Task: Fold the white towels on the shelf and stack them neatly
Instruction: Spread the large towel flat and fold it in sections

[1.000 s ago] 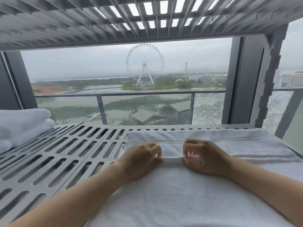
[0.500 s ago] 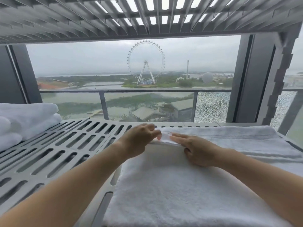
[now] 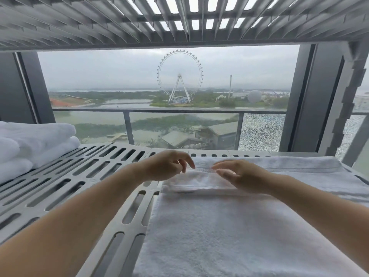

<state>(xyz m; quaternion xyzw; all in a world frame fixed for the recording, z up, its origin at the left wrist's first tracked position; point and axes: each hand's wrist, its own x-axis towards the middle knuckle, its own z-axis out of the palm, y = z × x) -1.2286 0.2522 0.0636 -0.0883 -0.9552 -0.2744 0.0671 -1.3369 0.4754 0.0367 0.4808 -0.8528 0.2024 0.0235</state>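
A large white towel (image 3: 229, 232) lies spread on the slotted grey shelf (image 3: 65, 184), filling its right half. A small folded flap of towel (image 3: 197, 181) rests across it near the far edge. My left hand (image 3: 167, 164) hovers just above the flap's left end with fingers apart, holding nothing. My right hand (image 3: 237, 173) hovers over the flap's right end, fingers spread and loose, not gripping. A stack of folded white towels (image 3: 34, 142) sits at the shelf's left end.
Another slatted shelf (image 3: 179, 21) hangs close overhead. Behind the shelf are a window, a glass balcony railing (image 3: 179, 124) and a dark frame post (image 3: 311, 100) at right. Bare slotted shelf lies between the stack and the spread towel.
Both hands let go of the towel edge they were pinching and lifted slightly apart. The folded flap now lies flat on the towel. The camera moved closer.
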